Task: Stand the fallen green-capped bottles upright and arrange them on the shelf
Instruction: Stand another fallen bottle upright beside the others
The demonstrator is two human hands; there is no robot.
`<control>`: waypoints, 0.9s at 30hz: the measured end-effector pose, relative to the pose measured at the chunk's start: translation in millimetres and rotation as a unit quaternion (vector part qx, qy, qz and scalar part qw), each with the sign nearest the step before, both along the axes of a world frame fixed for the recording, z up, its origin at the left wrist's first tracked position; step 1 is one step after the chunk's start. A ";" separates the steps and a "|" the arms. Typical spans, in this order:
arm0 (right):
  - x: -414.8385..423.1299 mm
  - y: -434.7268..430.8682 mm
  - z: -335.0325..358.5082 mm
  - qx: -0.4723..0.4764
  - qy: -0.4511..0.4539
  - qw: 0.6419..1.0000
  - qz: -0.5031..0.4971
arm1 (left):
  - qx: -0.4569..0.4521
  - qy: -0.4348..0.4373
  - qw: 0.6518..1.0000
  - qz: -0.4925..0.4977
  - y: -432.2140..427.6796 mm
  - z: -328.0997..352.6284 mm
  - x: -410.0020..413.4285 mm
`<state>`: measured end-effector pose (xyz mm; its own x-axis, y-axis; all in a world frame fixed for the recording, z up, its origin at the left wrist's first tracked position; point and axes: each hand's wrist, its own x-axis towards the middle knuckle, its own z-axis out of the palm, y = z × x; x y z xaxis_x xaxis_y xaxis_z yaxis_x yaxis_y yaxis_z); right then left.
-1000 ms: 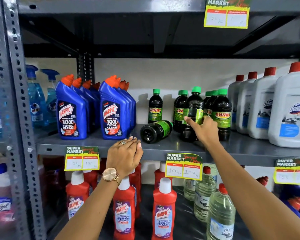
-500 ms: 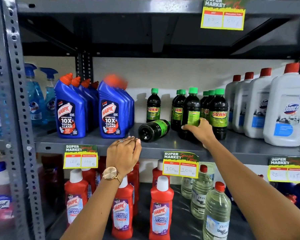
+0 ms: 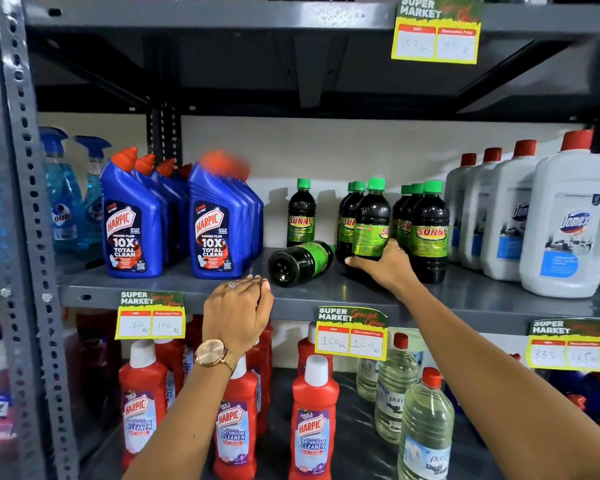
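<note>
Gripping an upright Sunny bottle (image 3: 371,223) low on its body, right hand (image 3: 385,266) fingers wrapping around it, fingertips hidden behind.

Lying on its side just left on the grey shelf (image 3: 326,296): a fallen green-capped bottle (image 3: 300,262), base facing out, cap largely hidden. Resting at the shelf edge, left hand (image 3: 238,315), fingers pressed together and curled, holding nothing. Sliding lower on the bottle than a second ago. Blurring out one Harpic cap (image 3: 224,162).
</note>
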<state>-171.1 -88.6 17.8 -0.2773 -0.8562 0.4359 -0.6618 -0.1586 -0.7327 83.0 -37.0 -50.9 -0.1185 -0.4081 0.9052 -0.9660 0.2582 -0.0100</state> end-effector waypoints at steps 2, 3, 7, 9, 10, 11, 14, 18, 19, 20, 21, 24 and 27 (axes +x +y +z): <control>-1.0 -0.3 -0.5 0.009 -0.020 0.999 0.026 | 0.001 0.001 1.000 0.000 -0.5 -0.1 0.1; -1.7 0.2 -1.0 0.011 -0.021 0.999 0.027 | 0.003 0.001 1.000 0.000 -0.3 -0.3 -0.3; 1.2 2.8 -1.2 -0.008 0.044 0.999 -0.013 | 0.001 0.000 1.000 0.000 -1.0 -0.8 0.0; 4.2 3.1 -1.3 -0.011 0.067 0.998 -0.018 | -0.004 -0.002 1.000 0.001 -0.5 -1.6 0.2; 4.5 2.2 -1.1 -0.011 0.061 0.998 -0.010 | -0.005 -0.004 1.000 0.002 -0.4 -1.6 0.1; 3.6 0.7 -0.9 -0.013 0.039 0.999 0.003 | -0.006 -0.005 1.000 0.002 -0.4 -1.6 0.0; 0.6 0.9 -0.7 -0.007 -0.008 1.000 0.016 | -0.002 -0.001 1.000 0.002 -1.1 -1.8 -0.6; 3.6 2.3 -0.5 -0.010 0.057 0.998 -0.022 | 0.002 -0.003 1.000 0.001 -1.0 -1.5 -0.3; 4.6 2.8 0.0 -0.008 0.064 0.998 -0.026 | 0.002 -0.003 1.000 0.002 -0.7 -1.5 -0.2; 5.0 2.6 0.1 -0.002 0.068 0.997 -0.029 | 0.003 -0.002 1.000 0.003 -0.6 -1.2 -0.1; 4.9 2.7 0.1 0.005 0.073 0.997 -0.030 | 0.004 -0.002 1.000 0.004 -0.6 -1.0 0.0; 4.5 4.8 0.2 0.022 0.058 0.998 -0.012 | 0.006 -0.002 1.000 0.005 -0.3 -1.1 -0.7; 3.5 5.1 0.5 0.032 0.043 0.999 0.002 | 0.003 -0.001 1.000 0.003 1.1 -0.4 -1.0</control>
